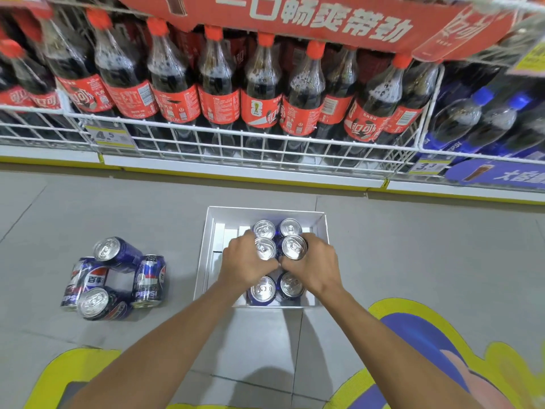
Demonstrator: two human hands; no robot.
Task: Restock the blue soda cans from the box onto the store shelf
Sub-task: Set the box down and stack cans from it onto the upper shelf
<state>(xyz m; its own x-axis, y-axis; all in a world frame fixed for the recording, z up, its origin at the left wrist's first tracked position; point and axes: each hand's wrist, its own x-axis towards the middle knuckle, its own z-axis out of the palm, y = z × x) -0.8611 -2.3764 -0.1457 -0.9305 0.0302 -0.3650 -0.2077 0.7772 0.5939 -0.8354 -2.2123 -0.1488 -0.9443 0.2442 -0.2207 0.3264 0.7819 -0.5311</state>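
Cans in box: my left hand and right hand each clamp one; next, lift toward shelf at 12 o'clock.

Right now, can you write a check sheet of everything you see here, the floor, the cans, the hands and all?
Surface: grey tiled floor.
Job's things: white box holding upright blue cans; four blue cans on the floor left of it, lying down.
Clutter: nothing seen.
Grippers: left hand and right hand in the box, each gripping a can.
Cables: nothing seen.
Surroundings: wire shelf of red-labelled cola bottles; blue-capped bottles at right.
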